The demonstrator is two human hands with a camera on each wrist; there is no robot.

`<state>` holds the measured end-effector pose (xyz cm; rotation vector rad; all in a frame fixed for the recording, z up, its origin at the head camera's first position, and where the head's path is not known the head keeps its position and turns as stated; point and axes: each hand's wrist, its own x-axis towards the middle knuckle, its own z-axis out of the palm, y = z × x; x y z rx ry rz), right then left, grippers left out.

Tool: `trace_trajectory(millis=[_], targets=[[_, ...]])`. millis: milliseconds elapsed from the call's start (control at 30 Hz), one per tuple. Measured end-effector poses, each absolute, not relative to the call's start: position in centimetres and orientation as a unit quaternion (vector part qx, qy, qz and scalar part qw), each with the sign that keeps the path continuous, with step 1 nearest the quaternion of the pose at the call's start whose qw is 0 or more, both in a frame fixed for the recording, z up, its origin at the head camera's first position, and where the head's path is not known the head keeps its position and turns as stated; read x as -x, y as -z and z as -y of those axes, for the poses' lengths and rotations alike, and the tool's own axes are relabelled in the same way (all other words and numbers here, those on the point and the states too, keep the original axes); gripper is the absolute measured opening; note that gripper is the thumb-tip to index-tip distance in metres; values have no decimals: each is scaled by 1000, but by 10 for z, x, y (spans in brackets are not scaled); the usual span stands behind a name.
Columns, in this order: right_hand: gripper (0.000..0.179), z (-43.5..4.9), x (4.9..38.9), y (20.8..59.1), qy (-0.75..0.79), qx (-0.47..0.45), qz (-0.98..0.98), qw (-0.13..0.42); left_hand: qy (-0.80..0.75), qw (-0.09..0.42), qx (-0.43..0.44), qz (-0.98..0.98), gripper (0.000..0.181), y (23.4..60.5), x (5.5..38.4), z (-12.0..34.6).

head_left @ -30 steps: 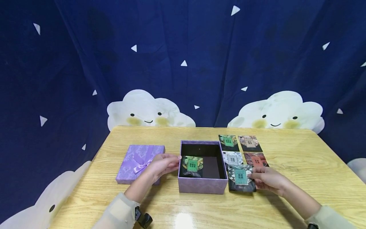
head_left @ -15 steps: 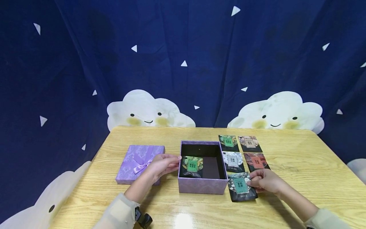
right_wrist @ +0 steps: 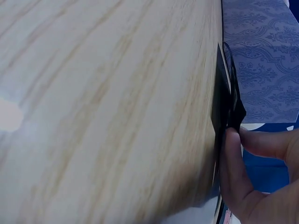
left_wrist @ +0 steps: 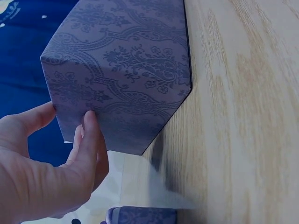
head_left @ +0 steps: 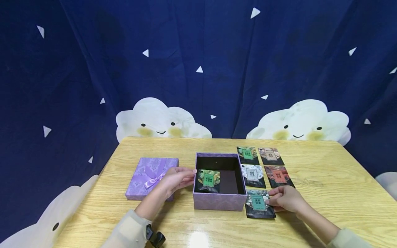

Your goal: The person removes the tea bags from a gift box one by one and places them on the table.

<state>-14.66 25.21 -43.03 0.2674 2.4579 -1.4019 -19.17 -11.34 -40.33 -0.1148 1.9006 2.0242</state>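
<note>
My left hand (head_left: 178, 179) holds the left rim of the open purple box (head_left: 220, 201); in the left wrist view the thumb is at the rim edge and fingers (left_wrist: 91, 128) rest against the patterned outer wall. Inside the box, on the left, lies a tea sachet with a green label (head_left: 208, 179). To the right of the box, my right hand (head_left: 286, 199) pinches the right edge of a black tea sachet with a teal label (head_left: 258, 204). In the right wrist view this sachet (right_wrist: 233, 98) shows edge-on, close over the tabletop.
Behind the held sachet lie several more sachets in two columns: green (head_left: 248, 155), pinkish (head_left: 271, 156), white (head_left: 252, 175) and red (head_left: 278, 176). The purple lid with a ribbon bow (head_left: 145, 172) is left of the box on the wooden table (head_left: 322, 172).
My right hand has brought the teal-labelled sachet toward the front and lower, off the white and red sachets it overlapped. My left hand and the box have not moved.
</note>
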Motion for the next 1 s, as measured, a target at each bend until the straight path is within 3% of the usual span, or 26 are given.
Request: trace_trajectory(millis=[467, 1000], targets=[[43, -251, 145, 431, 508, -82, -845, 145, -718, 180, 40, -671, 32, 406, 193, 113], [32, -250, 141, 425, 471, -91, -870, 110, -713, 176, 36, -678, 34, 405, 191, 112]])
